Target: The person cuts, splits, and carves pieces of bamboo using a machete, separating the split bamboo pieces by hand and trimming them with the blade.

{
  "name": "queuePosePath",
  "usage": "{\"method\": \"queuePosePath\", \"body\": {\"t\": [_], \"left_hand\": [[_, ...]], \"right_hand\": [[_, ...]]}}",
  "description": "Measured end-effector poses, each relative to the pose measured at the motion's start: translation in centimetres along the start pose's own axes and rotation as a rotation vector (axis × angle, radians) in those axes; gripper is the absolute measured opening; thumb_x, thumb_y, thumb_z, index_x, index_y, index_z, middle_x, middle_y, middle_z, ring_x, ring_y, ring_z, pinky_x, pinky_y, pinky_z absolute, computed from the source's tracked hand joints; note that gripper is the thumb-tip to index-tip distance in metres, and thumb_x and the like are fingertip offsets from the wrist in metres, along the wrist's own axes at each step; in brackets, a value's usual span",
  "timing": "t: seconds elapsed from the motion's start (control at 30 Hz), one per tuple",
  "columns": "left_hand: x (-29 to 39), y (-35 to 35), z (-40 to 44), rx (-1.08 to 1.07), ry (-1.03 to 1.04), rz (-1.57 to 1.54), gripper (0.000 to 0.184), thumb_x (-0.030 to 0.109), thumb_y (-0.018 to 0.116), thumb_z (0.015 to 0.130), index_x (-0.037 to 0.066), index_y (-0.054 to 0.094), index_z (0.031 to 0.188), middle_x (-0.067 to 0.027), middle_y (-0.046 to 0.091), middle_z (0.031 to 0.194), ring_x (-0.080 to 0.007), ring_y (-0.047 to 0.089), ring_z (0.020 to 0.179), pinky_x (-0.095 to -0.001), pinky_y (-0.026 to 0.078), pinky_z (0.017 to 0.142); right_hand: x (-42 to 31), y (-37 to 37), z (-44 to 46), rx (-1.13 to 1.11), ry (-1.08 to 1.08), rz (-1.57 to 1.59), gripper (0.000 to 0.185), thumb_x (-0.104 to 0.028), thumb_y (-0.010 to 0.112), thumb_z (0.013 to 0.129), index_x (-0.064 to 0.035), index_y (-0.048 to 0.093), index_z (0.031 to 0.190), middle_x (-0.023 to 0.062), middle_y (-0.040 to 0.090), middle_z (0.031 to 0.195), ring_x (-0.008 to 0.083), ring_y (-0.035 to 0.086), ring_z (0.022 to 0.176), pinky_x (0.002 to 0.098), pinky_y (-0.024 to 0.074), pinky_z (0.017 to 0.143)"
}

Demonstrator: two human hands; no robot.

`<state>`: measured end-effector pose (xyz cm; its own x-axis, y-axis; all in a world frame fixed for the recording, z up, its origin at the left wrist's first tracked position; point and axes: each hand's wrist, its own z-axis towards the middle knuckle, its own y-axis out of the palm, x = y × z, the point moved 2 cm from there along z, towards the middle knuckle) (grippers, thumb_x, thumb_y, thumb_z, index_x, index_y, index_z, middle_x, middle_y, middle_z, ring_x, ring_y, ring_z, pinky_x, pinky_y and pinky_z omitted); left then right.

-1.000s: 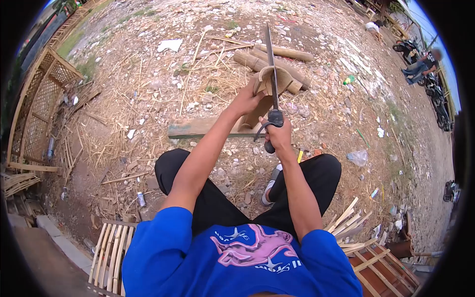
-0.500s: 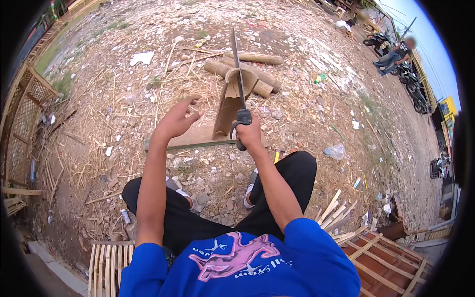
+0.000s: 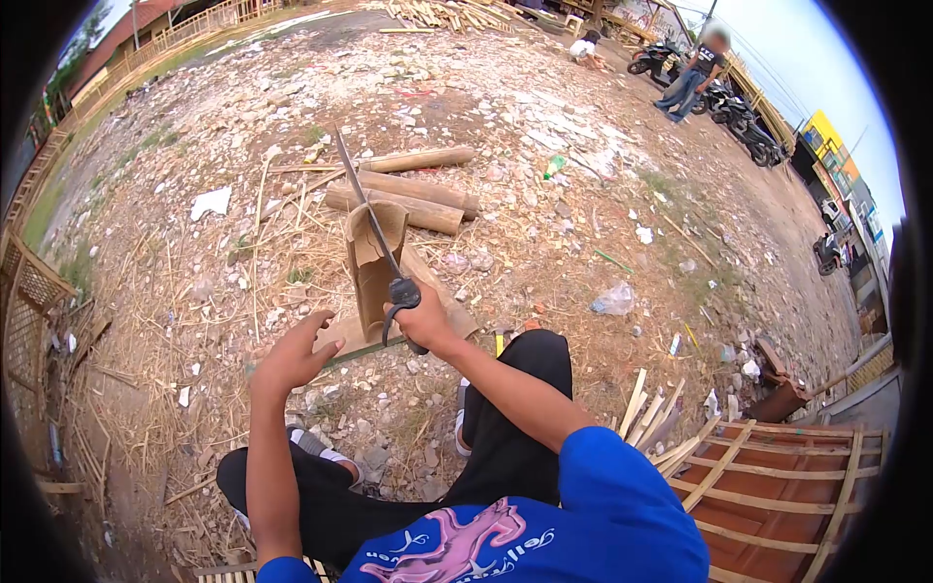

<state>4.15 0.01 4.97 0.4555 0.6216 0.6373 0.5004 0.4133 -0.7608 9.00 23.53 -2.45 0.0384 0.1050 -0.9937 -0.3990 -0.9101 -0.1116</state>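
Note:
My right hand (image 3: 426, 319) is closed around the black looped handle of a hand saw (image 3: 381, 236), whose long narrow blade points up and away from me. Behind the blade a split, hollow bamboo piece (image 3: 365, 291) leans upright, its cut rim partly covered by the saw. Whether the blade touches that rim I cannot tell. My left hand (image 3: 294, 356) holds nothing, thumb and fingers apart, left of the bamboo piece. Another flat bamboo length (image 3: 449, 309) lies on the ground beneath and behind it.
Several bamboo poles (image 3: 408, 204) lie just beyond on stony, straw-strewn ground. At lower right are loose slats (image 3: 641, 413) and a slatted wooden frame (image 3: 768, 486). A clear plastic bag (image 3: 614, 298) lies to the right. A person (image 3: 695, 78) stands by parked motorbikes (image 3: 743, 126).
My view has tilted up and turned right, so the scene sits further left and lower. My right hand still grips the saw, and my left hand remains spread beside the bamboo.

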Motion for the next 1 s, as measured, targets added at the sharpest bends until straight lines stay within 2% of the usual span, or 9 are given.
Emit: {"method": "queuePosePath", "body": {"t": [0.13,0.17,0.3,0.5,0.6,0.7,0.8,0.9,1.0], "left_hand": [[-0.1,0.4,0.6,-0.012,0.005,0.07,0.056,0.033,0.066,0.091,0.002,0.05,0.134,-0.0229,0.061,0.125,-0.0372,0.059,0.116,-0.0432,0.048,0.097],[-0.3,0.6,0.9,-0.013,0.02,0.091,0.056,0.033,0.066,0.091,0.002,0.05,0.134,-0.023,0.061,0.125,-0.0373,0.059,0.116,-0.0435,0.047,0.097],[-0.8,2.2,1.1,-0.055,0.031,0.126,0.056,0.034,0.066,0.091,0.002,0.049,0.134,-0.0235,0.06,0.125,-0.0386,0.059,0.116,-0.0446,0.047,0.096],[-1.3,3.8,1.9,-0.093,0.064,0.131,0.056,0.036,0.065,0.091,0.004,0.049,0.134,-0.0242,0.06,0.124,-0.0412,0.058,0.114,-0.0459,0.047,0.095],[-1.5,4.0,2.1,-0.082,0.088,0.147,0.056,0.036,0.064,0.092,0.004,0.049,0.134,-0.0242,0.06,0.124,-0.041,0.058,0.114,-0.0457,0.047,0.095],[-1.2,4.0,2.2,-0.097,0.056,0.147,0.056,0.036,0.064,0.092,0.004,0.049,0.135,-0.0242,0.06,0.124,-0.041,0.058,0.115,-0.0456,0.047,0.095],[-1.5,4.1,2.3,-0.086,0.07,0.16,0.056,0.036,0.064,0.092,0.004,0.049,0.135,-0.0242,0.06,0.125,-0.0411,0.058,0.115,-0.0459,0.047,0.095],[-1.3,4.1,2.4,-0.09,0.069,0.163,0.057,0.037,0.064,0.091,0.004,0.049,0.135,-0.0243,0.06,0.125,-0.0411,0.058,0.115,-0.0463,0.047,0.095],[-1.1,4.1,2.6,-0.099,0.053,0.169,0.057,0.038,0.064,0.091,0.004,0.049,0.135,-0.0244,0.06,0.124,-0.0415,0.058,0.114,-0.0469,0.047,0.094]], "right_hand": [[-0.8,0.5,-0.8,0.045,-0.095,-0.044,0.03,-0.017,0.077,0.071,-0.0019,0.061,0.092,0.0067,0.062,0.077,0.0184,0.056,0.069,0.034,0.0471,0.066],[-0.7,0.8,-0.9,0.074,-0.19,-0.027,0.03,-0.018,0.08,0.073,-0.0023,0.058,0.087,0.0038,0.059,0.074,0.0156,0.053,0.068,0.0318,0.0446,0.064],[-0.4,1.1,-1.0,0.04,-0.16,0.049,0.033,-0.018,0.08,0.074,-0.0014,0.058,0.09,0.0039,0.058,0.076,0.0141,0.051,0.069,0.0309,0.0446,0.065],[0.4,1.1,-0.5,0.035,-0.155,0.023,0.033,-0.014,0.075,0.074,-0.0018,0.059,0.1,0.0069,0.062,0.081,0.0166,0.057,0.073,0.0321,0.0476,0.068],[0.2,1.0,-0.6,0.017,-0.136,0.025,0.033,-0.014,0.076,0.074,-0.0021,0.059,0.1,0.0074,0.062,0.082,0.0172,0.058,0.073,0.0322,0.0478,0.069],[0.1,1.3,-0.4,0.029,-0.157,0.084,0.032,-0.018,0.079,0.076,-0.0015,0.056,0.091,0.0027,0.058,0.077,0.0121,0.05,0.07,0.0285,0.044,0.065],[0.0,1.4,-0.2,0.032,-0.168,0.089,0.032,-0.018,0.079,0.076,-0.0014,0.056,0.091,0.0029,0.058,0.076,0.0116,0.05,0.069,0.0285,0.044,0.064],[-0.1,1.3,0.0,0.012,-0.127,0.042,0.032,-0.013,0.075,0.074,-0.0021,0.059,0.099,0.0076,0.062,0.082,0.0167,0.058,0.074,0.0319,0.0481,0.069],[-0.2,1.4,0.0,0.013,-0.127,0.067,0.032,-0.012,0.075,0.074,-0.002,0.059,0.1,0.0077,0.062,0.082,0.0168,0.058,0.074,0.032,0.0481,0.069]]}}
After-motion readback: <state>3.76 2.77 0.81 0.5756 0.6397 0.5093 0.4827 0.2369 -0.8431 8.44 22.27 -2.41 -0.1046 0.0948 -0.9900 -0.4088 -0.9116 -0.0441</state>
